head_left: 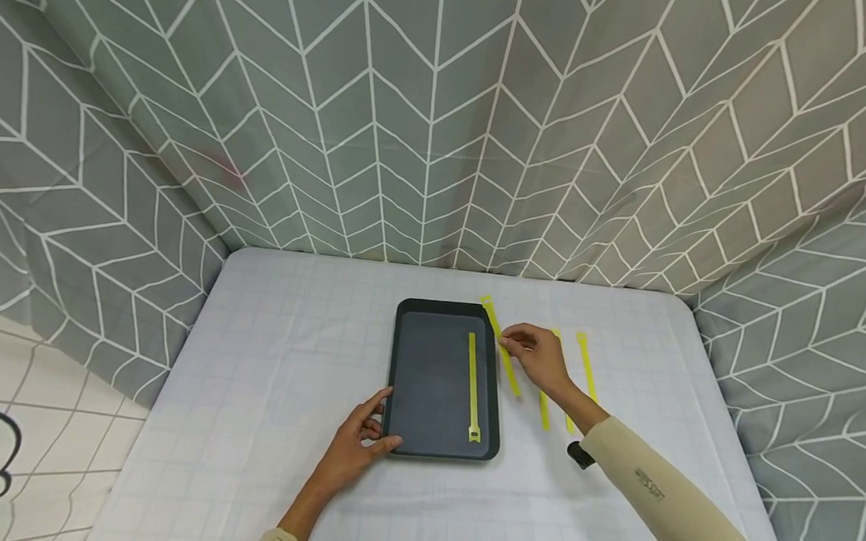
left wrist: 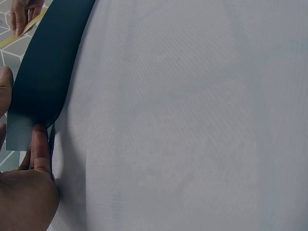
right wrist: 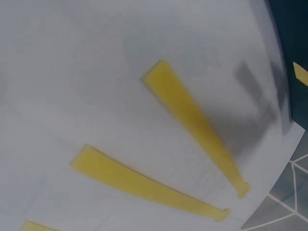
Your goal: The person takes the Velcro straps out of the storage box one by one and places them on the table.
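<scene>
A dark grey rectangular tray (head_left: 430, 378) lies on the table, and one yellow slotted strap (head_left: 472, 385), like a cable tie, lies lengthwise along its right side. My left hand (head_left: 347, 456) grips the tray's near left corner, thumb at the near rim and fingers along the left side. In the left wrist view a finger touches the tray's wall (left wrist: 53, 62). My right hand (head_left: 541, 361) pinches another yellow strap (head_left: 510, 373), tilted beside the tray's right rim. Its far end overlaps the tray's far right corner in the head view.
Three more yellow straps lie right of the tray, partly hidden by my right hand and forearm; the right wrist view shows one strap (right wrist: 199, 127) and a second strap (right wrist: 149, 187) more fully. A white cloth (head_left: 287, 336) covers the table, and patterned curtains (head_left: 426, 138) surround it.
</scene>
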`<state>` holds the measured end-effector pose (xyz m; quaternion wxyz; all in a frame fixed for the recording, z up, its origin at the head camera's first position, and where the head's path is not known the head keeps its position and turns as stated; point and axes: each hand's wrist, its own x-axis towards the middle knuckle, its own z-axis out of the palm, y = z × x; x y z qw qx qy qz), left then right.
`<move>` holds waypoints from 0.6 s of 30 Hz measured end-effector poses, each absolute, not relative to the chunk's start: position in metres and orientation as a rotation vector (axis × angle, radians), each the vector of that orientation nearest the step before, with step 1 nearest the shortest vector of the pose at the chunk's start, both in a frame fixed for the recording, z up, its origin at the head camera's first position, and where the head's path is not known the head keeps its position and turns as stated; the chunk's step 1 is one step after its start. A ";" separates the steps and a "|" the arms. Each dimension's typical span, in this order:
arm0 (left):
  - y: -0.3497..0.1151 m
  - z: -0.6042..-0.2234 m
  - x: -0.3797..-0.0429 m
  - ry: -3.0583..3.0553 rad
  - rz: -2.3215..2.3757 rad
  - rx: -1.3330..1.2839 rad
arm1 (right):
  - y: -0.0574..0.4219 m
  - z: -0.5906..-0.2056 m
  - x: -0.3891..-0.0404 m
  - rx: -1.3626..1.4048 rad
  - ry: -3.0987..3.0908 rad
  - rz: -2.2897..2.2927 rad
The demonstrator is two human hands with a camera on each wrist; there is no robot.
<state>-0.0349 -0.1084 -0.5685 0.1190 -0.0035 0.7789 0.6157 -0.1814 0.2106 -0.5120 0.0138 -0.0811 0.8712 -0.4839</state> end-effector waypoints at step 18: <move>-0.108 -0.567 -0.035 2.273 1.794 -0.044 | 0.230 -0.529 -0.171 0.171 2.624 -1.441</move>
